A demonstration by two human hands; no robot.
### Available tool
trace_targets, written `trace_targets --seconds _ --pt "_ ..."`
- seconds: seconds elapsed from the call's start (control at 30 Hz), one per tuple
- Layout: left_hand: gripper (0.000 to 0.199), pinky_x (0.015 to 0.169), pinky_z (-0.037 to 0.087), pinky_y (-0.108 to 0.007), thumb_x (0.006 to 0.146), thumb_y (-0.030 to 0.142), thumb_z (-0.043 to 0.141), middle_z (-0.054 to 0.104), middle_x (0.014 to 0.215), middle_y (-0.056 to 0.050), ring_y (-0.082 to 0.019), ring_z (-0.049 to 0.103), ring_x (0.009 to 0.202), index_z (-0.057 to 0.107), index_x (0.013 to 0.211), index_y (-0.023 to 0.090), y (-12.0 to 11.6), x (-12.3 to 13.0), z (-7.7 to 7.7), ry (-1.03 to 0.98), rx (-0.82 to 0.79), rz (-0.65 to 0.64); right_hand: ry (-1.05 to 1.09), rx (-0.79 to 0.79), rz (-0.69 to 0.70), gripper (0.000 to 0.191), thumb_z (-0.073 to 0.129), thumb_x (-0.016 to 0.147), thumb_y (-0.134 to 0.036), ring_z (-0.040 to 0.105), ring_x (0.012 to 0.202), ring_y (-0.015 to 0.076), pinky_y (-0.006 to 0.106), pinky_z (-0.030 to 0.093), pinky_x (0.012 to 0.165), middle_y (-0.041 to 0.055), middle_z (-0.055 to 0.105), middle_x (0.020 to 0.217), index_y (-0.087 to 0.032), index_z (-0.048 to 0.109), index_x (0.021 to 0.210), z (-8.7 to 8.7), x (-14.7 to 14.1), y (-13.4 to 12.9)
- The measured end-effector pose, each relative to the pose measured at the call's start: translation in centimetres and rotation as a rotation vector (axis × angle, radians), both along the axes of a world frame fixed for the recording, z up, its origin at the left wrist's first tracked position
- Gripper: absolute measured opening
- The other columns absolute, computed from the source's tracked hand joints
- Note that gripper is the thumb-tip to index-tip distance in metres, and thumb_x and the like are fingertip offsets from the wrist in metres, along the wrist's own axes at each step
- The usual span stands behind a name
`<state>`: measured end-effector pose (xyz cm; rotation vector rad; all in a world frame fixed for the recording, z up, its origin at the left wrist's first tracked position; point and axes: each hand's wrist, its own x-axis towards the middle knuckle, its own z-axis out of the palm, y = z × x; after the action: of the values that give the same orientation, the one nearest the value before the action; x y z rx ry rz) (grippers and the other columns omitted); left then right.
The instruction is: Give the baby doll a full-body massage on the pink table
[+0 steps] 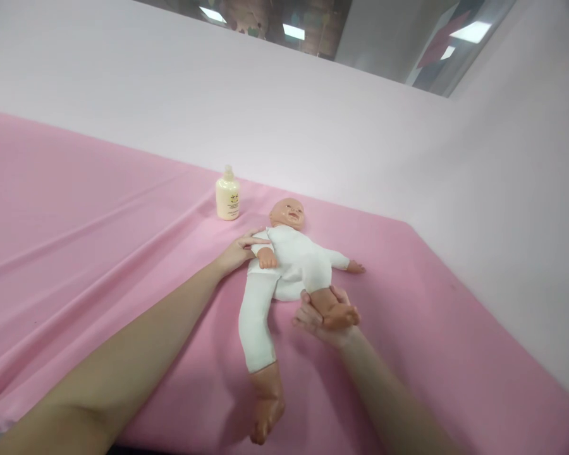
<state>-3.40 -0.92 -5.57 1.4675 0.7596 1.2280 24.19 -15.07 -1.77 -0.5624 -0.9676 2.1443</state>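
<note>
A baby doll [296, 256] with a white cloth body lies on its back on the pink cloth, its head toward the wall. At the doll's bent arm on the left side, my left hand [241, 250] is closed round the sleeve, fingers across the upper arm. My right hand [320, 323] wraps round the lower leg on the right side, holding it raised and bent, with the foot [341, 316] over my palm. The other leg [258, 322] stretches straight toward me. Part of my right hand's fingers is hidden behind the leg.
A cream pump bottle [228, 197] stands upright beyond my left hand, left of the doll's head. Pink cloth [99, 208] covers the table, with folds on the left. A white wall [194, 95] rises behind and at the right, with a window [313, 28] above.
</note>
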Motion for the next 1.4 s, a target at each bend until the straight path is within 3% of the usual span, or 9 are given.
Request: trace_targets --seconds 0.17,0.5,0.6,0.77,0.87,1.0,1.17,1.3,1.4 --pt "0.042 0.121 0.034 -0.047 0.069 0.021 0.071 0.045 0.157 -0.004 -0.033 0.039 0.146 0.080 0.109 0.028 -0.2 -0.1 0.2 0.124 0.065 0.023 0.091 -0.215 -0.133 0.045 0.055 0.086 -0.058 0.038 0.056 0.0112 0.028 0.046 0.071 -0.0050 0.042 0.055 -0.015 0.066 0.086 1.3 -0.8 0.5" --pt "0.042 0.119 0.036 -0.045 0.071 0.022 0.075 0.049 0.153 -0.006 -0.032 0.043 0.144 0.078 0.113 0.026 -0.3 0.0 0.1 0.050 0.024 0.020 0.123 -0.187 -0.089 0.044 0.058 0.087 -0.059 0.043 0.057 0.0111 0.028 0.048 0.076 -0.0051 0.046 0.056 -0.015 0.067 0.090 1.5 -0.9 0.2" --pt "0.052 0.114 0.042 -0.046 0.072 0.031 0.082 0.063 0.137 -0.009 -0.031 0.056 0.131 0.071 0.122 0.023 0.6 0.2 -0.9 -0.096 -0.066 0.096 0.172 -0.080 0.035 0.051 0.059 0.083 -0.067 0.047 0.060 0.0125 0.031 0.049 0.079 -0.0047 0.050 0.058 -0.017 0.065 0.096 0.6 -0.5 -0.1" --pt "0.050 0.103 0.049 -0.046 0.084 0.043 0.074 0.070 0.122 -0.010 -0.025 0.066 0.111 0.059 0.126 0.021 1.9 -0.1 -2.1 -0.334 -0.152 0.333 0.104 0.051 0.484 0.063 0.071 0.066 -0.072 0.062 0.067 0.0190 0.034 0.053 0.074 0.0019 0.064 0.067 -0.017 0.064 0.095 -1.9 0.2 -0.7" --pt "0.042 0.097 0.053 -0.044 0.088 0.043 0.069 0.071 0.116 -0.011 -0.023 0.069 0.103 0.060 0.121 0.018 2.1 -0.3 -2.0 -0.406 -0.198 0.333 0.066 0.048 0.614 0.058 0.078 0.061 -0.065 0.066 0.064 0.0229 0.035 0.054 0.065 0.0074 0.068 0.068 -0.014 0.066 0.086 -2.7 0.2 -0.6" --pt "0.041 0.092 0.054 -0.041 0.088 0.041 0.070 0.071 0.112 -0.011 -0.024 0.070 0.100 0.059 0.119 0.017 1.9 -0.4 -1.6 -0.428 -0.230 0.339 -0.005 0.018 0.734 0.057 0.079 0.062 -0.061 0.069 0.064 0.0240 0.034 0.056 0.061 0.0127 0.072 0.075 -0.012 0.069 0.089 -2.6 0.4 -0.3" --pt "0.046 0.088 0.055 -0.039 0.090 0.046 0.067 0.070 0.116 -0.011 -0.023 0.069 0.100 0.057 0.126 0.019 1.7 -0.4 -1.4 -0.404 -0.227 0.363 0.125 0.026 0.629 0.066 0.078 0.060 -0.063 0.067 0.063 0.0219 0.036 0.055 0.063 0.0073 0.071 0.073 -0.017 0.059 0.104 -3.0 0.2 -0.3" --pt "0.051 0.088 0.055 -0.040 0.090 0.047 0.067 0.068 0.124 -0.010 -0.024 0.068 0.105 0.054 0.133 0.023 1.6 -0.3 -1.3 -0.392 -0.210 0.363 0.127 0.062 0.540 0.072 0.070 0.060 -0.075 0.062 0.058 0.0185 0.036 0.052 0.065 0.0016 0.067 0.068 -0.020 0.051 0.102 -3.5 0.0 0.0" --pt "0.051 0.090 0.054 -0.039 0.090 0.048 0.066 0.066 0.127 -0.009 -0.024 0.066 0.109 0.053 0.134 0.026 1.4 -0.3 -1.1 -0.349 -0.183 0.387 0.135 0.118 0.457 0.069 0.061 0.066 -0.079 0.056 0.054 0.0160 0.035 0.050 0.067 -0.0023 0.062 0.061 -0.021 0.051 0.101 -2.7 0.1 0.1"
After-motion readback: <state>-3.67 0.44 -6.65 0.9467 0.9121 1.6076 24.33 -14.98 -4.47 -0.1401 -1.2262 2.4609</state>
